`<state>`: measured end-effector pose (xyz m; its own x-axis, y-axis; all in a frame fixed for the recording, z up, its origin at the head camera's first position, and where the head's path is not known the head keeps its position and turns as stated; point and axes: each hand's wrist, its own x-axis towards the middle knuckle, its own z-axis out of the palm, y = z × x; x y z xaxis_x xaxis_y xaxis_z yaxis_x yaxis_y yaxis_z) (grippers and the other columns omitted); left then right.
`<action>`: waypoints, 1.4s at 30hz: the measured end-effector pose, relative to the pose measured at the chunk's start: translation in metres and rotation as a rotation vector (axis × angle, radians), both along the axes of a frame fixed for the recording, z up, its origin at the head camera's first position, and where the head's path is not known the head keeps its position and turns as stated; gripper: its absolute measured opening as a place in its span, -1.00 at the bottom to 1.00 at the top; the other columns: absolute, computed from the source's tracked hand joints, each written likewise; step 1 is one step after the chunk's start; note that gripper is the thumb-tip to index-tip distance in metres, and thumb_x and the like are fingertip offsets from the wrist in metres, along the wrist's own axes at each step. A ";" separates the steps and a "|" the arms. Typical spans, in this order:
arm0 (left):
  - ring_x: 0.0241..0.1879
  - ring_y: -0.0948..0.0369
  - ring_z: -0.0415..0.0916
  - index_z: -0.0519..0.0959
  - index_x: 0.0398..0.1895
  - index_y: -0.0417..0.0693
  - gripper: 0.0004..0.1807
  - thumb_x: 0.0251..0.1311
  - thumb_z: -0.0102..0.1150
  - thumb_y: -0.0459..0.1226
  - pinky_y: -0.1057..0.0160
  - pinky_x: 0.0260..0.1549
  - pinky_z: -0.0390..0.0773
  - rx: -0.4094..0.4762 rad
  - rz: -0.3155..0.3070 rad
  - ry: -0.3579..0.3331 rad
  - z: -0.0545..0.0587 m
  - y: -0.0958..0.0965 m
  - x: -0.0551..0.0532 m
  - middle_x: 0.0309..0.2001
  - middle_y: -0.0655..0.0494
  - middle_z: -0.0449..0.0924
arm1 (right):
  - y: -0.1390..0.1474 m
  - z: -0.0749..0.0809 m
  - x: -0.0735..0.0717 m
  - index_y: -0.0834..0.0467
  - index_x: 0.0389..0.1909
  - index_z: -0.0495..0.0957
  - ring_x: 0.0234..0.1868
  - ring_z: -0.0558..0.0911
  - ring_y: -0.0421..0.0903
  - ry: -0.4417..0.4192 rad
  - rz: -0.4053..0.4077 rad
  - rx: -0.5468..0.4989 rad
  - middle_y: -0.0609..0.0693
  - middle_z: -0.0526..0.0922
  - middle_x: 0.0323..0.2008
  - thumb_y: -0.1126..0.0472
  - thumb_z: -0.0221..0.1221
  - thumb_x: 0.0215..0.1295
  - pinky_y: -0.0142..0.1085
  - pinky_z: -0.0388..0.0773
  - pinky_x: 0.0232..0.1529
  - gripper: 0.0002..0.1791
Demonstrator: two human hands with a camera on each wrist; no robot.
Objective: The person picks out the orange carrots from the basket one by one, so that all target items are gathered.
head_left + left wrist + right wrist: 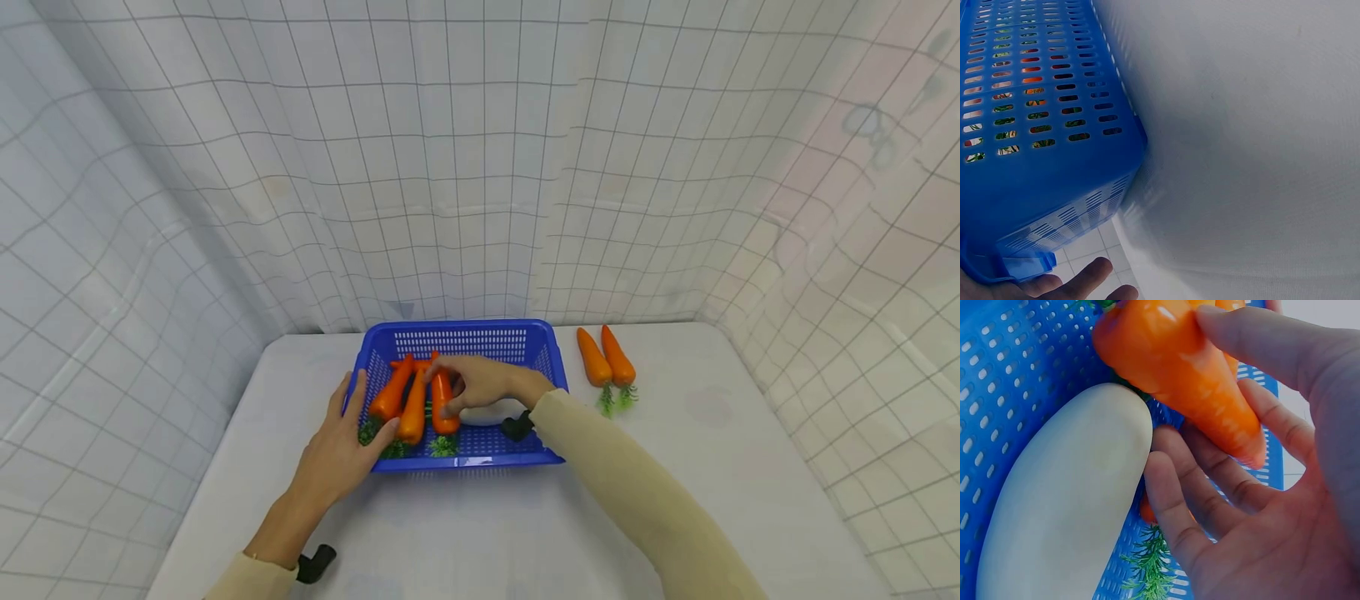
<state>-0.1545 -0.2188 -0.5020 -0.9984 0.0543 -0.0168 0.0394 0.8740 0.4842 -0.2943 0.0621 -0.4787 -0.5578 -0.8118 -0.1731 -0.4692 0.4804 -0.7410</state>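
Observation:
In the head view my right hand (pixel 480 379) reaches into a blue basket (pixel 551 350). Its thumb and index finger hold an orange carrot (pixel 1172 369) with a green leafy top, while the other fingers reach beneath it. A smooth, pale, long vegetable (pixel 1072 487) lies beside those fingers, partly hidden by the hand in the head view. My left hand (pixel 337 454) rests at the basket's left front corner, fingers spread along the rim. Near its thumb lie two more carrots, the outer one (pixel 392 396) and the inner one (pixel 414 412). Another carrot lies crosswise behind, mostly hidden.
Two carrots (pixel 606 358) with light green tops lie on the white table (pixel 720 450) right of the basket. White grid-patterned curtains (pixel 450 167) enclose the table at the back and both sides.

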 end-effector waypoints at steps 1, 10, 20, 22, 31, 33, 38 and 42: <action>0.58 -0.57 0.50 -0.29 1.00 0.08 0.19 0.69 0.03 0.42 -0.58 0.34 0.70 -0.001 0.000 0.003 0.000 0.000 0.000 0.94 -0.37 -0.23 | -0.001 0.000 0.000 0.02 0.58 0.53 0.21 0.69 -0.03 0.001 -0.006 -0.005 0.06 0.68 0.39 0.11 0.48 0.62 -0.22 0.76 0.34 -0.38; 0.55 -0.56 0.53 -0.28 1.00 0.07 0.18 0.70 0.03 0.41 -0.55 0.32 0.73 0.008 -0.001 0.018 0.000 0.000 0.001 0.94 -0.36 -0.23 | 0.001 0.001 0.001 -0.03 0.58 0.54 0.35 0.77 0.09 0.022 -0.090 -0.049 0.05 0.59 0.59 -0.09 0.51 0.59 0.01 0.79 0.46 -0.33; 0.61 -0.56 0.47 -0.32 1.00 0.09 0.19 0.70 0.00 0.43 -0.57 0.39 0.67 0.003 0.007 -0.001 0.001 0.000 0.001 0.95 -0.34 -0.26 | 0.012 0.006 0.001 -0.02 0.63 0.50 0.20 0.79 0.11 -0.031 -0.119 -0.121 0.12 0.59 0.48 -0.02 0.49 0.59 -0.08 0.87 0.27 -0.30; 0.61 -0.56 0.46 -0.32 1.00 0.09 0.19 0.70 0.01 0.42 -0.57 0.39 0.67 0.005 0.008 -0.002 0.002 0.000 0.001 0.95 -0.34 -0.26 | 0.016 0.007 0.002 -0.02 0.67 0.48 0.31 0.74 0.13 -0.005 -0.125 -0.112 0.12 0.57 0.55 -0.01 0.47 0.61 0.01 0.82 0.40 -0.29; 0.62 -0.55 0.46 -0.27 1.00 0.05 0.18 0.70 0.05 0.39 -0.55 0.40 0.68 0.008 0.000 0.013 0.000 0.000 -0.001 0.94 -0.36 -0.24 | 0.038 0.012 0.005 0.03 0.83 0.35 0.64 0.58 0.24 0.075 -0.141 -0.134 0.13 0.39 0.81 0.00 0.43 0.67 0.29 0.62 0.63 -0.15; 0.62 -0.55 0.46 -0.27 1.00 0.05 0.18 0.70 0.06 0.38 -0.55 0.39 0.68 0.007 0.002 0.017 0.001 0.000 -0.001 0.94 -0.36 -0.23 | 0.043 0.013 0.007 -0.01 0.88 0.28 0.62 0.63 0.26 0.066 -0.157 -0.130 0.11 0.35 0.84 -0.06 0.42 0.67 0.28 0.67 0.59 -0.10; 0.61 -0.55 0.47 -0.27 1.00 0.06 0.18 0.69 0.07 0.37 -0.55 0.39 0.68 0.008 0.008 0.013 0.001 0.000 0.000 0.94 -0.34 -0.24 | 0.055 0.017 0.007 -0.09 0.93 0.16 0.40 0.80 0.30 0.036 -0.195 -0.145 0.20 0.37 0.80 0.04 0.39 0.69 0.05 0.92 0.25 -0.05; 0.60 -0.54 0.49 -0.26 1.00 0.06 0.18 0.69 0.07 0.38 -0.54 0.37 0.70 0.008 0.010 0.012 0.000 -0.001 0.000 0.95 -0.34 -0.23 | 0.063 0.022 0.009 -0.22 0.94 0.10 0.32 0.84 0.24 0.040 -0.240 -0.141 0.25 0.44 0.72 0.05 0.40 0.67 -0.03 0.94 0.14 0.00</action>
